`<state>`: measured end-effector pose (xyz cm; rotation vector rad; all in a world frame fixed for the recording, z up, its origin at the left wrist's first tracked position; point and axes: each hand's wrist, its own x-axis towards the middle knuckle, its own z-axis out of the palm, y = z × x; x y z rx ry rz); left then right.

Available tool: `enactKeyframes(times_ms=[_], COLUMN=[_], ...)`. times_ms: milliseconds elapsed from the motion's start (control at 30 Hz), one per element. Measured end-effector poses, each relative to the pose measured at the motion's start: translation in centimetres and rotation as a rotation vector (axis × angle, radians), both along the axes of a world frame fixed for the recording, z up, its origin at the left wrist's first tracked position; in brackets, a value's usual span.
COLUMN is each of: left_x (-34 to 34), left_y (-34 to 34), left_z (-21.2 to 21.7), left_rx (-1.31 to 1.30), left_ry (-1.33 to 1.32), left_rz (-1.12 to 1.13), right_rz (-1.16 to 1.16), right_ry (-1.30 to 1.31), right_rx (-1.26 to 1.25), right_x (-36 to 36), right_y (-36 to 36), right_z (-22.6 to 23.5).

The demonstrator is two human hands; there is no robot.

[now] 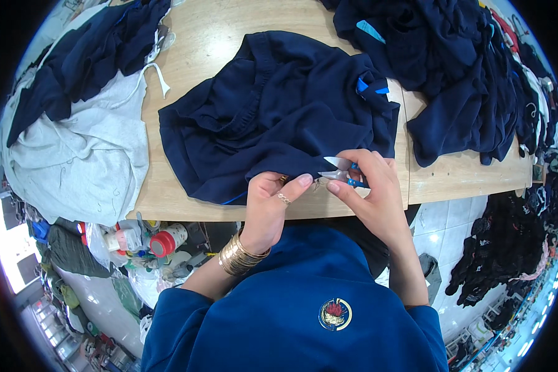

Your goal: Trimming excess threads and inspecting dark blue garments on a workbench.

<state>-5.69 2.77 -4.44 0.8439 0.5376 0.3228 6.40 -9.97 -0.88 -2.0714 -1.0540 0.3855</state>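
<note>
Navy garment (273, 111) lies spread and rumpled across the middle of the wooden worktop (192, 49), its near hem pulled to the edge closest to the person, where both hands meet. The left hand (268, 201), with a ring on one finger and a stack of gold bangles at the wrist, pinches the hem between thumb and fingers, closed on the cloth. The right hand (369, 186) is closed around a small pair of thread snips (340, 170) with blue handles, the metal blades pointing left toward the pinched spot; whether the blades touch a thread I cannot tell, as any thread is too fine to see. The two hands sit close together, almost touching.

By my reading the step in hand is trimming loose threads along the hem. The next move would call for keeping the fabric taut with the left hand and bringing the blade tips onto the stray thread alone, clear of the seam and of the fingertips just beside them.

Farther out, a light grey garment (80, 149) with a white drawstring hangs over the left end of the worktop, dark blue clothing on top of it. A large heap of navy clothes (465, 68) covers the right end and spills past it. Below the worktop on the left stands a clutter of bottles, one with a red cap (163, 243)
</note>
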Motion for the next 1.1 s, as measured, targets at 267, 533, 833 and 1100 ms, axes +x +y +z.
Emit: enactKeyframes(times_ms=[267,533,833,1100], left_x=[-0.6,-0.9,-1.2,-1.0], left_y=[0.1,0.2,0.7,0.7], left_z=[-0.8,-0.5,-0.5,-0.4], left_rx=[0.013,0.254,0.344,0.269], left_ry=[-0.056,-0.103,-0.106,-0.118], left_rz=[0.149,0.098,0.055,0.078], right_rz=[-0.018,-0.009,0.022,0.006], right_ry=[-0.235,-0.426,-0.529,-0.532], right_rx=[-0.031,-0.010,0.012,-0.008], right_x=[0.6,-0.1,-0.4,-0.4], right_y=[-0.5,0.8,1.1,0.9], right_z=[-0.3,-0.7,-0.8,-0.7])
